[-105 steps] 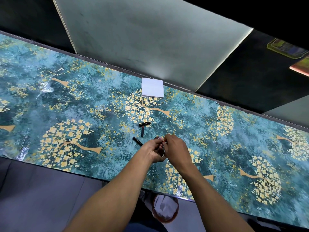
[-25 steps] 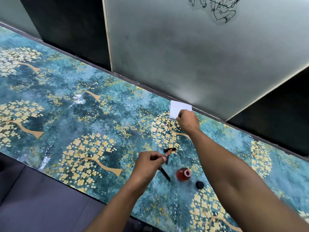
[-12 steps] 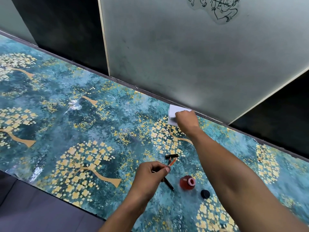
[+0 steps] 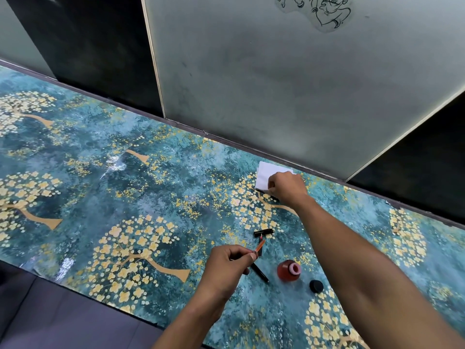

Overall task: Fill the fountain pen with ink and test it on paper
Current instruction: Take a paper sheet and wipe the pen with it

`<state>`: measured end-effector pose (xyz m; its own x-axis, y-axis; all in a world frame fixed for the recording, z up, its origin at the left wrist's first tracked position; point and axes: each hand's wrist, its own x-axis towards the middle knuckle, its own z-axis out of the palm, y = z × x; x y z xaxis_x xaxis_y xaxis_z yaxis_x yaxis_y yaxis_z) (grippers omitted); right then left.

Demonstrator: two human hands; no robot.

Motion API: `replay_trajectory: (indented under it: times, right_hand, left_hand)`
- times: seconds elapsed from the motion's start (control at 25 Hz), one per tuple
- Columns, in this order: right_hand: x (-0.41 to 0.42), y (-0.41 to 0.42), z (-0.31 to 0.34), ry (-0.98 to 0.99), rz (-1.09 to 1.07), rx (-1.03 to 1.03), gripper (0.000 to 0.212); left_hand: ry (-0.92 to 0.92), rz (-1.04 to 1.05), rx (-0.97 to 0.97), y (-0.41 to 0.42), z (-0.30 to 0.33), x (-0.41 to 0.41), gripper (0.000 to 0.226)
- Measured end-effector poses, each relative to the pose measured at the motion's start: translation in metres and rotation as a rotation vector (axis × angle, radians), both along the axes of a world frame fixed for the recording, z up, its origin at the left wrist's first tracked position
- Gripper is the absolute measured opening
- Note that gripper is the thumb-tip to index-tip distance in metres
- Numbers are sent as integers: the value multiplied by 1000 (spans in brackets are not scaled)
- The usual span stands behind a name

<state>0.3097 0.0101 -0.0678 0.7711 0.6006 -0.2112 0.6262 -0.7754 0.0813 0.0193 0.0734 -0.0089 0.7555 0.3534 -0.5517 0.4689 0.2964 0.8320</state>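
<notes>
My left hand [image 4: 227, 264] pinches a thin pen part with an orange-red ink tube [image 4: 260, 245] that points up and to the right. Far out at the table's back edge, my right hand [image 4: 286, 186] grips the near edge of the white paper [image 4: 265, 176]. An open red ink bottle [image 4: 288, 270] stands near my left hand, and its black cap [image 4: 316, 286] lies just right of it. A black pen barrel [image 4: 260, 272] lies between my left hand and the bottle. Another black pen piece [image 4: 264, 232] lies further back.
The table [image 4: 100, 187] has a glossy teal cover with golden trees. A grey wall panel [image 4: 276, 84] rises right behind its back edge. The front edge [image 4: 75, 288] runs at the lower left.
Earlier both hands worked together at the ink bottle. Since then my right hand reached out to the paper and closed on its edge, while my left hand kept the pen part.
</notes>
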Motion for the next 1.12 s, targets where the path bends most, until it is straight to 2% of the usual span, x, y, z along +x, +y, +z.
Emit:
replay_trajectory:
  times: [0.24, 0.44, 0.76, 0.96, 1.12]
  right_hand:
    - [2, -1, -2, 57, -68, 75, 14]
    - [7, -4, -4, 198, -184, 179, 15]
    - [-5, -14, 12, 133, -369, 599, 8]
    - [-24, -31, 47, 464, -542, 946, 21]
    - [-54, -46, 75, 739, -598, 1165, 23]
  left_hand:
    - [13, -5, -25, -2, -2, -1, 14]
    - [18, -8, -52, -2, -5, -1, 14]
    - [17, 16, -85, -3, -8, 5, 16]
    - [-11, 49, -83, -2, 0, 14, 17]
    - [-38, 86, -99, -1, 15, 28, 15]
